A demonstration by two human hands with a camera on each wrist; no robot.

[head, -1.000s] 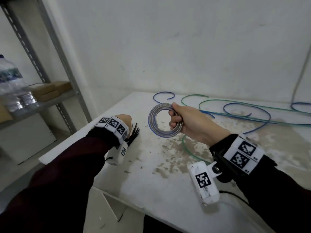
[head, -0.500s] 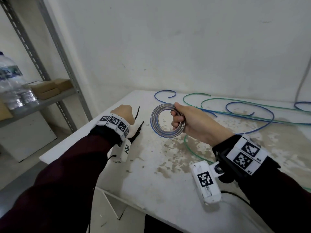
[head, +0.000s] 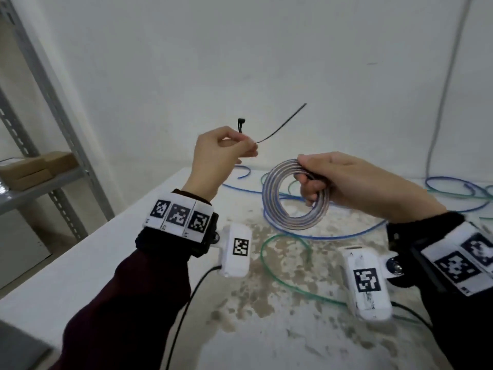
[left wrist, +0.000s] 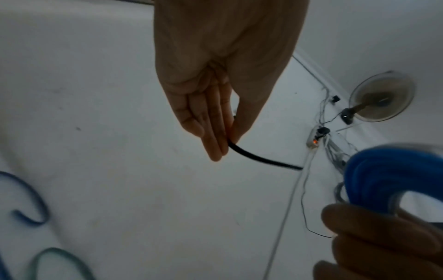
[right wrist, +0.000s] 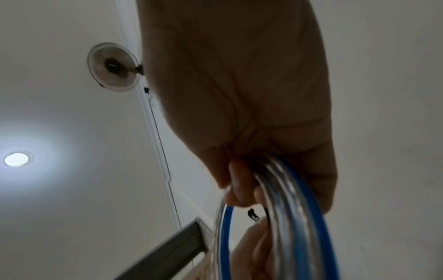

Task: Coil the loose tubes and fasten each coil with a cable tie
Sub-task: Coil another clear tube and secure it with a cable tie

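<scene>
My right hand [head: 314, 180] grips a coil of clear and blue tube [head: 290, 217] by its upper right side, held upright above the table [head: 80, 276]. The same coil [right wrist: 282, 217] runs out of my right fist in the right wrist view. My left hand [head: 240, 148] is raised to the left of the coil and pinches a black cable tie [head: 280, 121] between thumb and fingers; its head sticks up, its tail points up and right. In the left wrist view the tie [left wrist: 258, 158] leaves the fingertips toward the blue coil [left wrist: 388, 176].
Loose blue tubes [head: 458, 185] and green tubes [head: 282, 279] sprawl over the stained white table behind and under my hands. A grey metal shelf rack [head: 53, 108] with cardboard boxes [head: 34, 166] stands at the left. A grey cable [head: 442, 84] hangs down the wall at the right.
My left hand has risen from the table's left side with one black cable tie and come close to the coil. The right hand keeps its grip on the coil.
</scene>
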